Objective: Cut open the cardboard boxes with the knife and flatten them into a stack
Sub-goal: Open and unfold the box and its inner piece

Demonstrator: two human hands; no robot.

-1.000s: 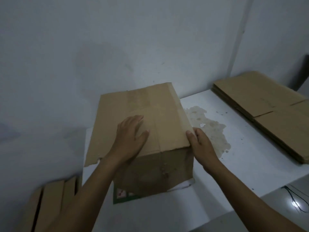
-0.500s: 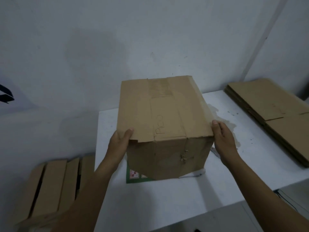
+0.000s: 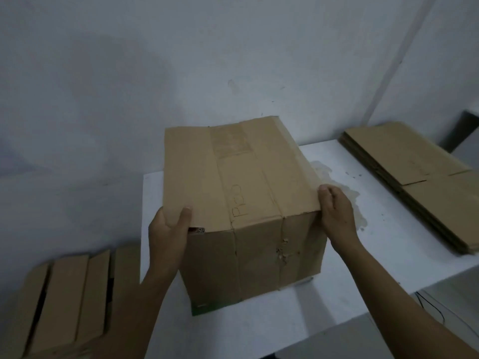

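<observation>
Cardboard box [image 3: 246, 190]: plain brown corrugated board, matte, creased in long parallel folds across its top. A paler strip of old tape residue runs down the middle, with handwritten letters beside it. The near face is scuffed, with a small torn, ragged patch right of centre. A green printed flap [image 3: 204, 307] pokes out at the bottom near-left corner.

The box stands upright on the left part of the table [image 3: 375, 255]. The top's long axis runs from me toward the wall [image 3: 155, 73], slightly angled right. I cannot tell whether the far end touches the wall.

My left hand [image 3: 168, 229] grips the near-left corner of the top flap, thumb on top, with the edge lifted slightly off the box body. My right hand [image 3: 337, 216] grips the near-right top edge, fingers curled over it.

Table: smooth white surface with a dried, blotchy stain [image 3: 347, 193] just beside my right hand. A stack of flattened cardboard [image 3: 414, 177] lies at the right end, well apart from the box. The sheets are squared up and the layered edges are visible.

Room: dim, with bare grey-white walls meeting in a corner at the right. More cardboard boxes [image 3: 64, 294] sit low at the left, below table level. A thin dark cable [image 3: 435, 312] hangs under the table's right edge.
</observation>
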